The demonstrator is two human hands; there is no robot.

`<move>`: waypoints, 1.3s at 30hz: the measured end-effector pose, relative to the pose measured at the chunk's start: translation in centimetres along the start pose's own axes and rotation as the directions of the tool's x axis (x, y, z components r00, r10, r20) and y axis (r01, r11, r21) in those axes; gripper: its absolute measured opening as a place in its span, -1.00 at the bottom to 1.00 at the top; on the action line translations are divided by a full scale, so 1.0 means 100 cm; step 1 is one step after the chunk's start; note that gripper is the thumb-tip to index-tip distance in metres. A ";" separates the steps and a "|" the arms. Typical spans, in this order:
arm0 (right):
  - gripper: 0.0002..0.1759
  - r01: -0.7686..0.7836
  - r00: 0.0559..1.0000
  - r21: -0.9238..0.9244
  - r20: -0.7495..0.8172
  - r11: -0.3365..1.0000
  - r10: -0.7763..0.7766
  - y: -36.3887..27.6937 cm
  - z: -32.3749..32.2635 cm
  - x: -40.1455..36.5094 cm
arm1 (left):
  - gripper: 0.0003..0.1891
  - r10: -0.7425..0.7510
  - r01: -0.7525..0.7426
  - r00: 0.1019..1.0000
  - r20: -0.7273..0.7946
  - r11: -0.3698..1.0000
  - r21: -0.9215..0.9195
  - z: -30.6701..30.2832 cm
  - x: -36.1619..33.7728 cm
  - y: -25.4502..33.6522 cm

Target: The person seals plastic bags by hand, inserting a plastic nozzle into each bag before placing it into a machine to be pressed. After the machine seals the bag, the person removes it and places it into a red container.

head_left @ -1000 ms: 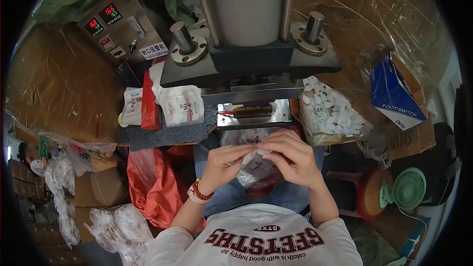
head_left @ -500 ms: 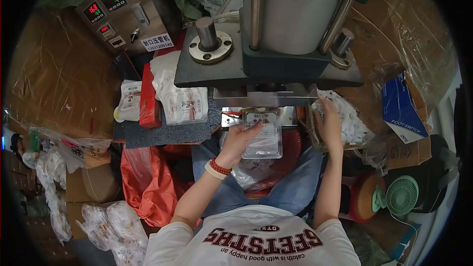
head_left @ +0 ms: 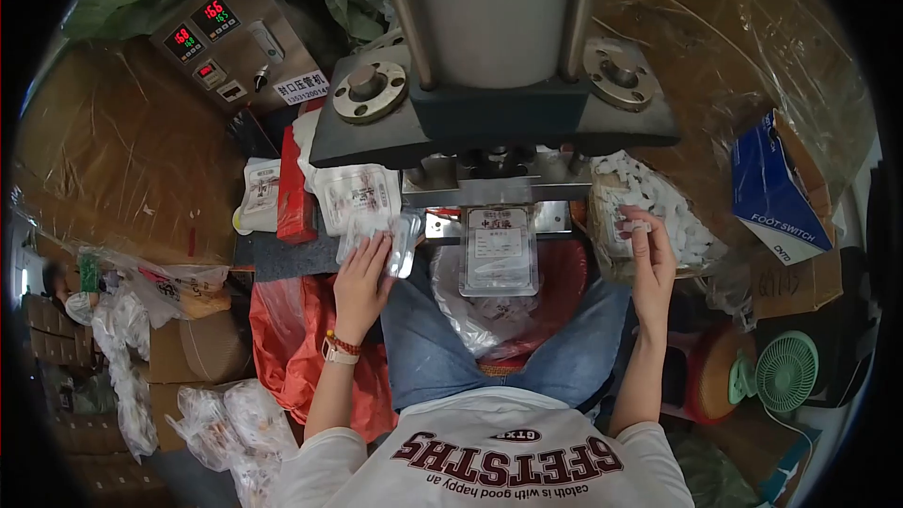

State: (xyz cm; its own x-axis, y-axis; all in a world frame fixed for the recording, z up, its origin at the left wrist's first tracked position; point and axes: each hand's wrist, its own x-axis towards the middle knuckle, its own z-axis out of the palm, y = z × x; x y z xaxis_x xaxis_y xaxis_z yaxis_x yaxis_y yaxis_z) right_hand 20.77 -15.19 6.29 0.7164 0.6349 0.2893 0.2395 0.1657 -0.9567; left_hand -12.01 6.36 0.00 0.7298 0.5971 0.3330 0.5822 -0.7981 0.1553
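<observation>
My left hand (head_left: 363,284) lies with its fingers over a clear plastic blister pack (head_left: 404,246), at the edge of a stack of printed packs (head_left: 357,190). My right hand (head_left: 653,268) pinches a small white piece (head_left: 636,226) above a box of many such pieces (head_left: 673,226). Between the hands, a blister pack with a printed card (head_left: 499,259) rests on the press's metal plate (head_left: 553,218), untouched by either hand. Its top end reaches under the metal bar (head_left: 470,193) of the press.
The large press (head_left: 489,113) stands straight ahead. A control box (head_left: 240,38) with red and green digits is at the far left. A red box (head_left: 296,193) stands beside the stack. A blue foot-switch carton (head_left: 781,193) and green fan (head_left: 786,372) are at the right.
My left hand has let go of the printed blister pack at the press and moved left to another pack. My right hand now shows a small white piece in its fingers. The view has shifted.
</observation>
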 end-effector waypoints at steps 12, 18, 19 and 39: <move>-0.73 0.680 0.706 -0.278 0.499 0.679 -0.502 -0.048 0.072 -0.036 | -0.58 0.064 -0.175 0.957 -0.283 0.905 -0.389 -0.051 0.018 0.112; -0.64 0.627 0.704 -0.183 0.548 0.757 -0.451 -0.064 0.057 -0.034 | -0.79 0.116 -0.186 0.982 -0.146 0.694 -0.696 -0.057 0.024 0.124; -0.59 0.585 0.725 -0.211 0.569 0.783 -0.389 -0.062 0.057 -0.032 | -0.90 0.043 -0.087 0.996 -0.076 0.580 -0.810 -0.045 0.023 0.126; -0.80 0.255 0.967 -0.887 0.233 0.386 -0.101 0.051 -0.006 0.045 | -0.64 -0.387 0.366 0.885 0.257 0.240 -0.899 0.025 0.078 0.070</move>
State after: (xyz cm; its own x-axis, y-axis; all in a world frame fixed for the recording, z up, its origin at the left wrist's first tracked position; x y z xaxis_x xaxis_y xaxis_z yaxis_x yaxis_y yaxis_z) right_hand 25.65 -11.92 2.72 0.5155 0.7734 0.3690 0.8558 -0.4435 -0.2662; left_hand -1.30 5.63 1.38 0.5127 0.8586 -0.0040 0.0838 -0.0454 0.9954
